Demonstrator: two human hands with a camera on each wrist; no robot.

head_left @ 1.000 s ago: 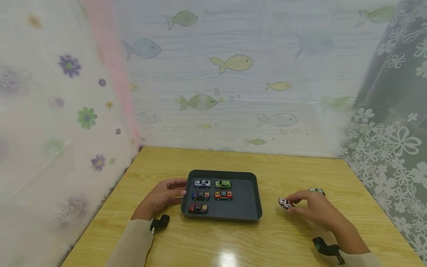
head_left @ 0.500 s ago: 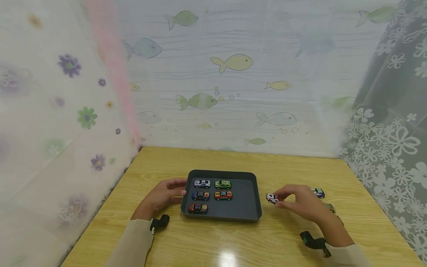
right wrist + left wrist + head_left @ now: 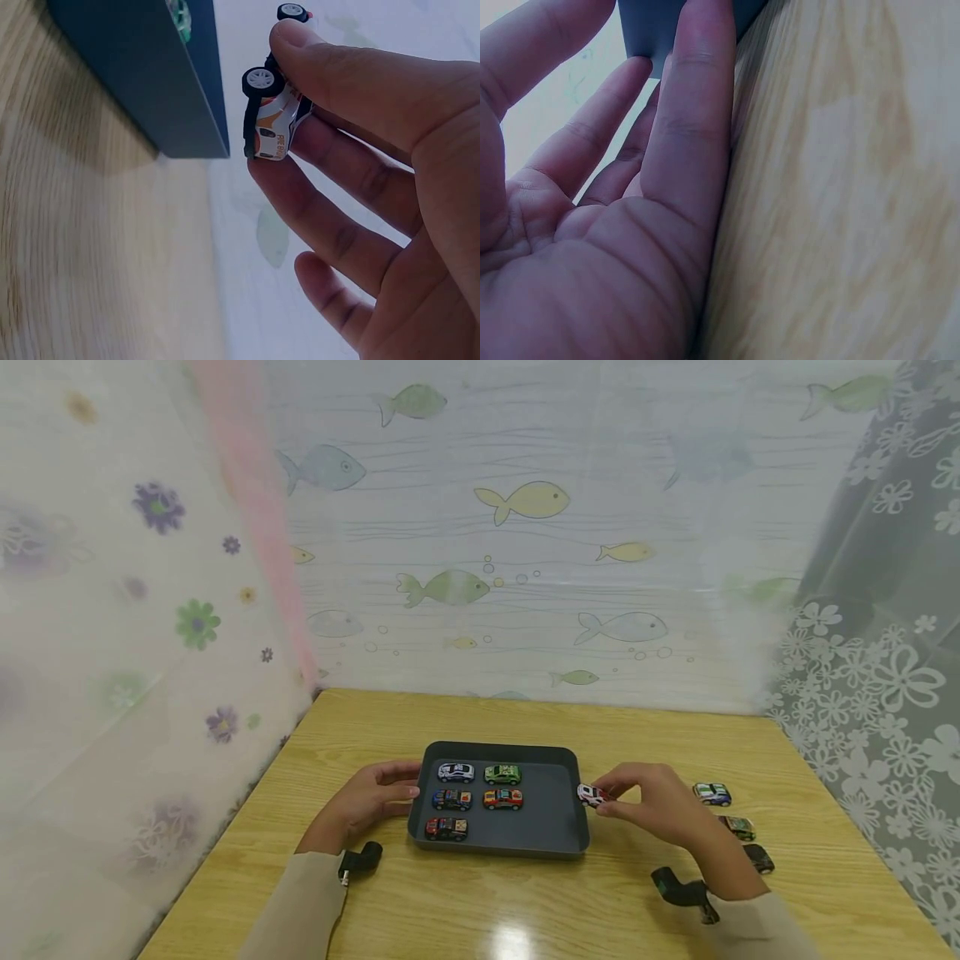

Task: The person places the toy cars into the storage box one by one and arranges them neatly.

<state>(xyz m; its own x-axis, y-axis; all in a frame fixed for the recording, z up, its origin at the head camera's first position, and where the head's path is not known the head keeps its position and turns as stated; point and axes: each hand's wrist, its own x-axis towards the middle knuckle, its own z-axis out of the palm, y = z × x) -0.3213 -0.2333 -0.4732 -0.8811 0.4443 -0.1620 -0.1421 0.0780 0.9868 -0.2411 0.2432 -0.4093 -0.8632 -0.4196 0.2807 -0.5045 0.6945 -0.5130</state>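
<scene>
My right hand (image 3: 660, 797) pinches a small white and red toy car (image 3: 590, 794) between thumb and fingers, beside the tray's right rim. In the right wrist view the toy car (image 3: 274, 127) is clear of the table, its wheels turned toward the tray wall (image 3: 161, 97). The dark grey tray (image 3: 540, 827) holds several toy cars: white (image 3: 455, 772), green (image 3: 502, 774), blue (image 3: 452, 800), red and yellow (image 3: 502, 799), and red and black (image 3: 446, 829). At the tray's left side, my left hand (image 3: 367, 797) rests with extended fingertips against its wall (image 3: 649, 34).
Right of the tray, a white, blue and green toy car (image 3: 712, 793), a green and orange one (image 3: 738, 827) and a black one (image 3: 760, 858) stand on the wooden table (image 3: 420, 910). Patterned curtains (image 3: 540, 635) enclose the table at the back and sides.
My right hand has carried the white and red toy car leftward to the tray's right rim, exposing the cars behind it. The left hand and tray have stayed still.
</scene>
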